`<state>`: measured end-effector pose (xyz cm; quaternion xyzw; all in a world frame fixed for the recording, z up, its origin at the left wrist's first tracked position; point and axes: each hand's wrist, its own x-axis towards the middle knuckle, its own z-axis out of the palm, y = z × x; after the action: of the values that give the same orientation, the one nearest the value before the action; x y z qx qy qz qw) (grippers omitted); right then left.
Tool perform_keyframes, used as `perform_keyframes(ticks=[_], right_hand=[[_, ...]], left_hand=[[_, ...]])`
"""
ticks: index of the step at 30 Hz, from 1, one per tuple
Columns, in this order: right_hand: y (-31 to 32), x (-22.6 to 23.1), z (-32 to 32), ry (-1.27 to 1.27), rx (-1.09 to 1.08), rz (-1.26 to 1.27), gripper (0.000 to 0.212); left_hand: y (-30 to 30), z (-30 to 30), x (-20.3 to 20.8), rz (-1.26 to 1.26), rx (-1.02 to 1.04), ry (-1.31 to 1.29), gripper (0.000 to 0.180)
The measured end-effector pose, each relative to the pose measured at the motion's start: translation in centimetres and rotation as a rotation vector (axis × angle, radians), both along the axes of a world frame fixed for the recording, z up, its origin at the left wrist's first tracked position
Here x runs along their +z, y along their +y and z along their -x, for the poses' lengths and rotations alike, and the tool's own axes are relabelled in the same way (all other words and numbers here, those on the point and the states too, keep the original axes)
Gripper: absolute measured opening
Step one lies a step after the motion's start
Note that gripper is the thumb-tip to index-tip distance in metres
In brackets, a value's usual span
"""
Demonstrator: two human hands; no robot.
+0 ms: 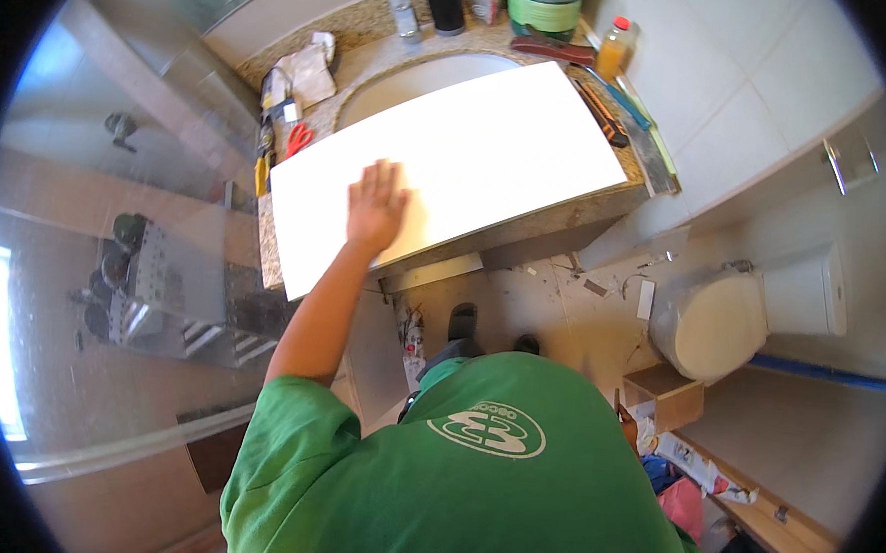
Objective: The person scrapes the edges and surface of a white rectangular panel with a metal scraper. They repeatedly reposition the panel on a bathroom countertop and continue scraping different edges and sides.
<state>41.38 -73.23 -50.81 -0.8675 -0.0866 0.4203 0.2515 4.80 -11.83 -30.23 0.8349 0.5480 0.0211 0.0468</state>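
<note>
My left hand (376, 211) lies flat with fingers spread on a large white board (470, 143). The board rests across the granite counter (577, 205) and covers much of the oval sink (423, 75). Its near left corner juts past the counter's front edge. Just beyond its left end are red-handled scissors (299, 140). Close to its right end lies an orange and black utility knife (602, 115). At my right side, a small brown patch past the green shirt may be part of my right hand (628, 426); its fingers cannot be made out.
Behind the sink stand a black bottle (442, 6), a green tub (545, 10) and a small orange-filled bottle (613, 47). A glass panel (116, 209) is to the left. On the right are a toilet (711, 321) and an open cardboard box (665, 396). Scraps litter the floor (522, 296).
</note>
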Motion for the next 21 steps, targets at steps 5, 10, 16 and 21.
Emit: perform_keyframes(ticks=[5,10,16,21], right_hand=[[1.4,-1.4,-4.7,-0.220,0.303,-0.066,0.045],[4.5,-2.8,-9.0,-0.185,0.324,-0.089,0.050],[8.1,-1.3,-7.7,-0.116,0.277,-0.094,0.053],[7.4,1.4,-3.9,-0.155,0.274,-0.036,0.052]], left_hand=[[-2.5,14.9,0.1,0.007,0.482,-0.053,0.072],[-0.7,17.4,-1.2,-0.026,0.567,-0.075,0.077],[9.0,16.1,-1.9,-0.048,0.581,-0.165,0.081],[15.4,11.6,-1.8,-0.063,0.569,-0.103,0.083]])
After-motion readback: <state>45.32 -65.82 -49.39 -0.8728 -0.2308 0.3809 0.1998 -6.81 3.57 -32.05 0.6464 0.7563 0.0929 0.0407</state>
